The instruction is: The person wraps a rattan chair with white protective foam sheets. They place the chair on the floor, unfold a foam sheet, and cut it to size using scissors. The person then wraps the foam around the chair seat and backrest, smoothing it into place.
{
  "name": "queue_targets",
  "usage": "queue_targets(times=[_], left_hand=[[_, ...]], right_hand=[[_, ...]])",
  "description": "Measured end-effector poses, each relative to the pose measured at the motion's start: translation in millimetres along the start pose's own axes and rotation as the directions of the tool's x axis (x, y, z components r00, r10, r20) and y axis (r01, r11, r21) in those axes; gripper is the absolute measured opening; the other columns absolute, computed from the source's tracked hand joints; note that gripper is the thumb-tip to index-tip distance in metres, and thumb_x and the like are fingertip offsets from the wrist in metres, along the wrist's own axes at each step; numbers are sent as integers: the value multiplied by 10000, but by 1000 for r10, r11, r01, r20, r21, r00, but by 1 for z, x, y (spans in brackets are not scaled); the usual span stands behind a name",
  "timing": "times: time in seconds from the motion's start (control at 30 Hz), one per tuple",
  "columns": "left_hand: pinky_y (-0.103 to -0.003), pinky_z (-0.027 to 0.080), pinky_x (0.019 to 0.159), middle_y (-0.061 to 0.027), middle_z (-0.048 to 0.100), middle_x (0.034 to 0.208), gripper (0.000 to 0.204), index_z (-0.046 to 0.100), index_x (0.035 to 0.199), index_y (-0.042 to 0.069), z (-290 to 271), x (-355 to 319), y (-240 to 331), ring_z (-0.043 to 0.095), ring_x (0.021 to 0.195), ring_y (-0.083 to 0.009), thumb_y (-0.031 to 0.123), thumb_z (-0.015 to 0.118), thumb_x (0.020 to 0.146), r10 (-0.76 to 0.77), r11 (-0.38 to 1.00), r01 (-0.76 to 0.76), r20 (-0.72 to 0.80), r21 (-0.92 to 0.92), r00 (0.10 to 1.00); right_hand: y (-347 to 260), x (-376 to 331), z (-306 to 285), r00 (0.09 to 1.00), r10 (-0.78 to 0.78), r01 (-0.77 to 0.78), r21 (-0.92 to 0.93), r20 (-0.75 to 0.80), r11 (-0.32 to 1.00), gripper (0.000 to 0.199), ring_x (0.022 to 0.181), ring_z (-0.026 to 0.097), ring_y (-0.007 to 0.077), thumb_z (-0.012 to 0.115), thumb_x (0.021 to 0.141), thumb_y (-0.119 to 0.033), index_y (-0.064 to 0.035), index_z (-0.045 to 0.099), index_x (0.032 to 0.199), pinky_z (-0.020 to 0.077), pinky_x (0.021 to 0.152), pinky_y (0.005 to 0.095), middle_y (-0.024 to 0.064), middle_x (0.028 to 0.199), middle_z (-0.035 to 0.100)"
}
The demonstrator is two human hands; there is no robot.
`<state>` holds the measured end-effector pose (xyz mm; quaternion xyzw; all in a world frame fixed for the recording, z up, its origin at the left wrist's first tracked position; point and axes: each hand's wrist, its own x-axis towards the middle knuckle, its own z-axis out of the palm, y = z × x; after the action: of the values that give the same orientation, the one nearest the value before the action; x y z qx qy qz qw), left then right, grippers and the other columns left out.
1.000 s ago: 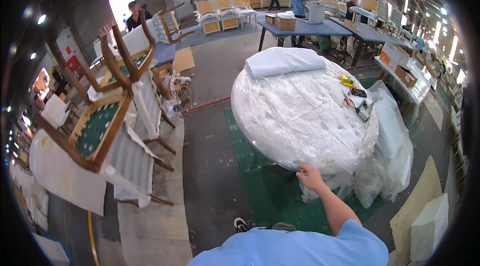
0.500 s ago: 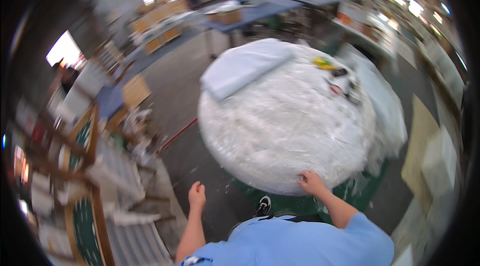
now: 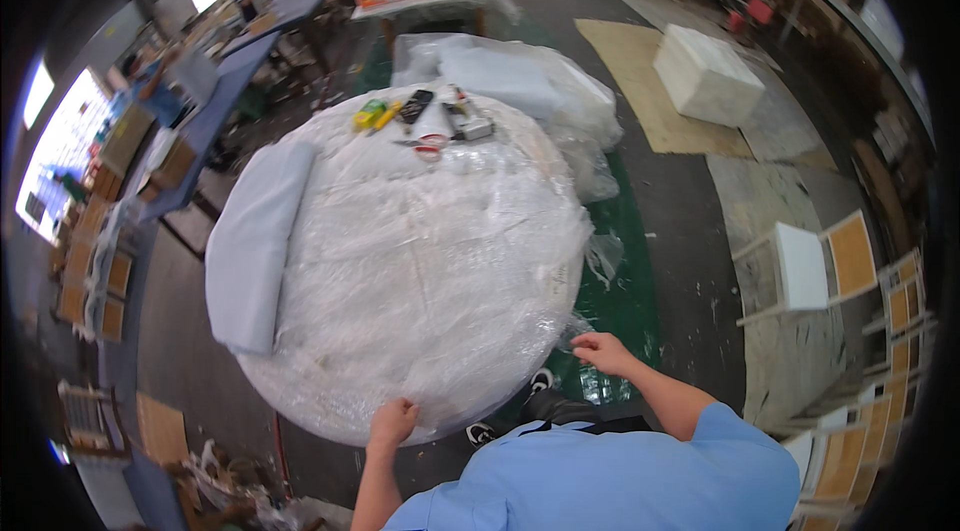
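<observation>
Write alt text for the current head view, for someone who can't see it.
A large round plastic-wrapped object lies before a person in blue, whose left hand and right hand are by its near edge. A folded pale sheet lies on its left side, with small items toward its far side.

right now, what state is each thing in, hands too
round bundle, wrapped, lying flat
pale sheet, folded, on the bundle
small tools, lying loose on top
clear plastic, partly loose
left hand, curled at the bundle's edge, grip unclear
right hand, beside loose plastic, grip unclear
white-seated chair, upright
</observation>
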<state>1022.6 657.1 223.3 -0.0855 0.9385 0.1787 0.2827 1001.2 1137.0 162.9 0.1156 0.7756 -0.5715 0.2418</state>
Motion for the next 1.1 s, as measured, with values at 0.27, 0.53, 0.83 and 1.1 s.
queue_targets(times=[0.27,0.53,0.83,1.1], left_hand=[[-485,560,843,-175,768,954,398,695,1244,114,-20,68,179,730,925,-376,359,684,930,249,968,-248,-36,20,968],[-385,566,891,-151,763,1092,474,612,1396,88,74,89,480,736,1012,-289,308,671,980,521,842,-463,197,-277,830],[-434,562,901,-154,754,1119,498,587,1413,96,69,178,656,722,1026,-349,334,645,979,682,730,-650,293,-213,670],[-447,556,899,-157,757,1117,490,603,1396,83,33,347,782,718,1031,-356,326,649,974,566,819,-520,189,-244,802]], right_hand=[[190,-79,-142,687,621,-579,233,-378,782,296,675,710,214,719,887,-263,-41,767,1077,567,598,379,95,830,745],[254,-84,-300,640,763,-769,-92,-90,633,496,908,751,255,778,881,-419,-106,725,1263,590,821,390,111,1124,767],[192,75,-521,683,555,-449,327,-475,831,271,729,678,181,712,953,-192,-48,704,1182,541,587,331,85,945,720],[158,238,-609,878,433,-440,9,-203,898,379,766,727,203,769,910,-302,-73,738,1211,592,724,363,96,1016,767]])
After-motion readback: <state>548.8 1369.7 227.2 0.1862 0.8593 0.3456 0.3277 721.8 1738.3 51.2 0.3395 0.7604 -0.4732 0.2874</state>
